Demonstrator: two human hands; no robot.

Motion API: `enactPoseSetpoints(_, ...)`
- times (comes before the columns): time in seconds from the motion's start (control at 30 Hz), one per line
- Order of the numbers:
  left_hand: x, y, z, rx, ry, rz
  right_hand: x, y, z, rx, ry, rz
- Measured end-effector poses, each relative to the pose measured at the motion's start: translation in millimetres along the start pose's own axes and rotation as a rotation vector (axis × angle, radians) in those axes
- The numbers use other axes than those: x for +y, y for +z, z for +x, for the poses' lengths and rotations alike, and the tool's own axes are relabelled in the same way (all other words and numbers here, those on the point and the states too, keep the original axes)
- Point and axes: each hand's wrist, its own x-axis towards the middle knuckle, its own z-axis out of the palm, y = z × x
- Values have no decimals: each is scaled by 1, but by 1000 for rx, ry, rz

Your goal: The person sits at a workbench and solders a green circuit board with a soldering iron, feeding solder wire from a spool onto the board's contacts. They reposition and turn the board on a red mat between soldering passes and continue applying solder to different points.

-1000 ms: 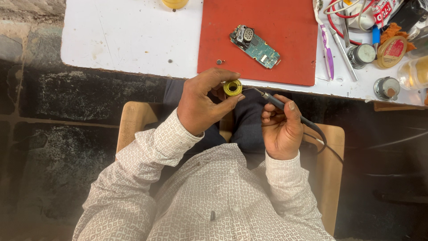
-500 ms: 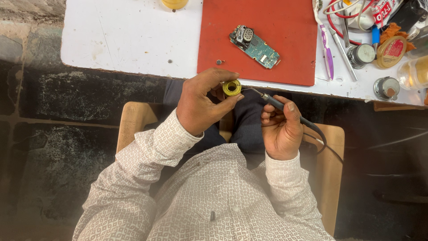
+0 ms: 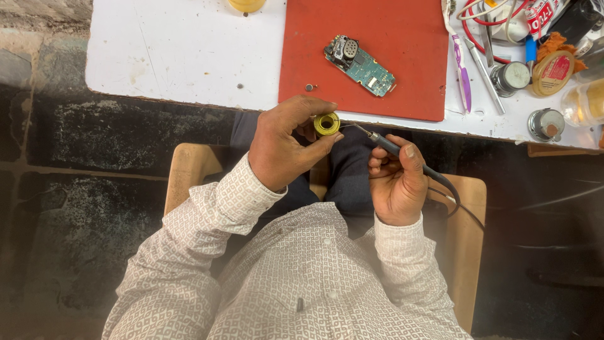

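At frame centre, the left hand (image 3: 283,148) pinches a small yellow spool (image 3: 326,123) between thumb and fingers; the right hand (image 3: 397,186) grips a soldering iron (image 3: 384,143), tip near the spool

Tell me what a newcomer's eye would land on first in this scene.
First, the left hand pinching a small yellow spool just below the table edge, with the right hand aiming a dark corded soldering iron at it. Next, the red rectangular mat on the white table, with a bare green phone circuit board lying on it. A clutter of tools and small tins fills the table's right end.
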Motion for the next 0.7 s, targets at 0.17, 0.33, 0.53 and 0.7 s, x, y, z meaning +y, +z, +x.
enactPoseSetpoints(0.17,1,-1,-1,3,8,5,1,1,0,-9,-3,0)
enactPoseSetpoints(0.33,3,-1,-1,-1,22,-7,1,0,0,-8,-4,-1)
enactPoseSetpoints(0.53,3,-2,0,0,13,17,1,-1,1,-11,9,11)
enactPoseSetpoints(0.7,2,-2,0,2,12,12,1,-2,1,-5,27,35)
